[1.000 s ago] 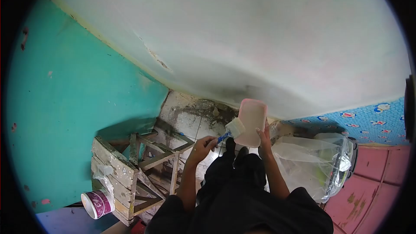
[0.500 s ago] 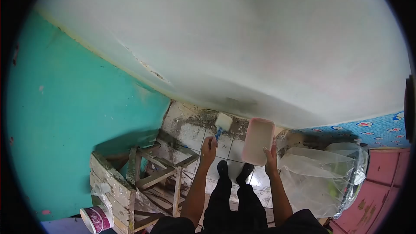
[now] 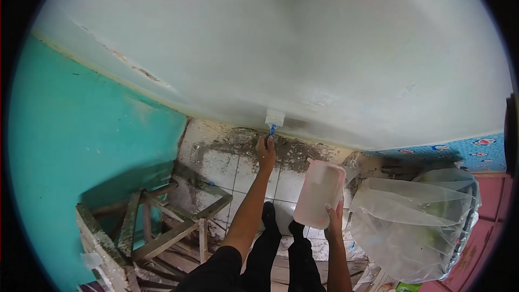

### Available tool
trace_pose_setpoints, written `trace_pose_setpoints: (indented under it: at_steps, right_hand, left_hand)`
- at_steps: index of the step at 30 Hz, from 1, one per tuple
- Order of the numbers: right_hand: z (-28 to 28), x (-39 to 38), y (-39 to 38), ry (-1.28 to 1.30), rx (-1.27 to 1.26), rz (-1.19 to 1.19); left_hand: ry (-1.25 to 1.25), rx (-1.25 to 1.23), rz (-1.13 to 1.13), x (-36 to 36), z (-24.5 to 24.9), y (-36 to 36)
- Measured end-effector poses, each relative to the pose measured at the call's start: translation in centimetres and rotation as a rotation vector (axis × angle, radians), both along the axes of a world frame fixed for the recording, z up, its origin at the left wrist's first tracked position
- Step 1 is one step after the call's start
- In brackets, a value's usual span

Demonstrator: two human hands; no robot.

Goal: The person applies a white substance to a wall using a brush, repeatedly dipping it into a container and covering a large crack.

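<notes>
Our left hand, lower centre, has fingers closed round the blue handle of the brush, its head against the white wall. Our right hand, lower right of centre, grips the pink tray, fingers part-curled at its edge.

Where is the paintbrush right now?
In the head view, the paintbrush is near the middle, gripped in the left hand with its bristles at the foot of the white wall, up and to the left of the pink tray.
</notes>
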State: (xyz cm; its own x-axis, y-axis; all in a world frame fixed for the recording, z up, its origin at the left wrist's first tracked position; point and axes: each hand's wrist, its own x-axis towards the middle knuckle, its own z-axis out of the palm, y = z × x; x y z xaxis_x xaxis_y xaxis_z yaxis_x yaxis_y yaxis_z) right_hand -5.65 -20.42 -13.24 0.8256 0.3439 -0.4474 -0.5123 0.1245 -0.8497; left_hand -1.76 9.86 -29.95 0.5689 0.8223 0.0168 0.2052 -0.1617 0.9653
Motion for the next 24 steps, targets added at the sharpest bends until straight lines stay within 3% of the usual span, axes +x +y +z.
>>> trace_pose_setpoints:
  at_steps: [12,15,17,24]
  right_hand:
    - [-8.6,-0.9,-4.5,0.003,-0.136,-0.046]
    - [-8.9,-0.9,-4.6,0.006,-0.152,-0.071]
    - [-8.9,-0.8,-5.1,0.0,-0.156,-0.083]
    - [-6.5,-1.0,-5.3,-0.029,-0.13,-0.017]
  left_hand:
    - [0.345,-0.073,0.09,-0.2,-26.2,-2.0]
    - [0.463,-0.191,0.089,0.6,-28.7,-1.5]
    - [0.435,-0.315,0.087,2.0,-27.6,-1.5]
    - [0.098,-0.433,0.111,2.7,-10.5,-2.0]
